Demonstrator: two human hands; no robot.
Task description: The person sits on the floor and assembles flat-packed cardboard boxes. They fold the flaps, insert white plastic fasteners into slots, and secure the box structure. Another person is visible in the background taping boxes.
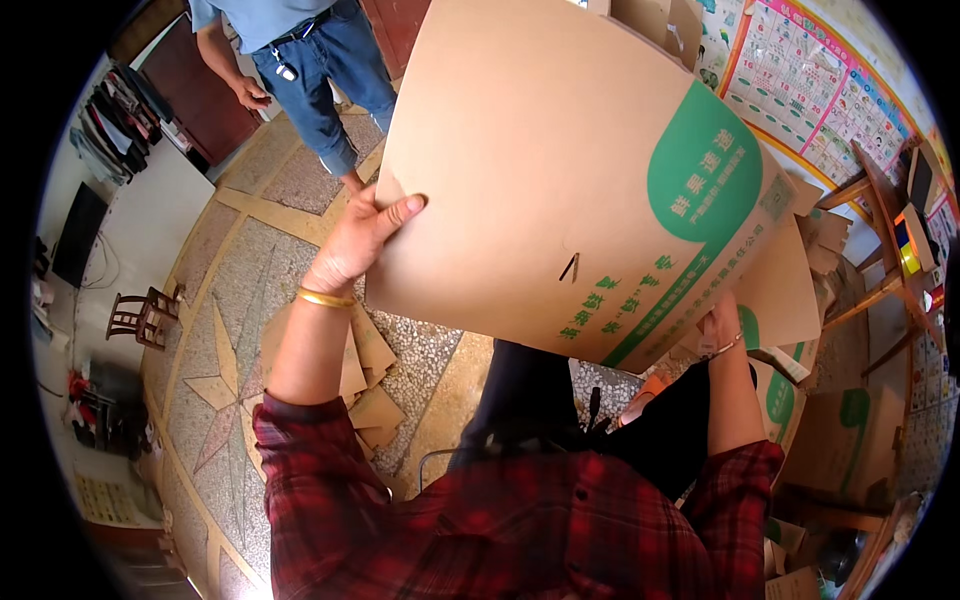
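A large brown cardboard carton (510, 150) with green printing is held up in front of me, tilted, its broad panel facing me. A small dark slit shows in that panel. My left hand (355, 240), with a gold bangle at the wrist, is closed on the carton's left edge, thumb on the near face and fingers behind. At the lower right edge, my right hand (718, 325) grips the carton; its fingers are mostly hidden by the cardboard. Whether the carton is flat or opened out cannot be told.
Flat cardboard pieces (375, 415) lie on the patterned floor beside my left forearm. More cartons (845, 440) stand at the right, near a wooden rack (880, 250). Beyond the carton stands another person (300, 60) in blue. A small wooden chair (143, 318) is at far left.
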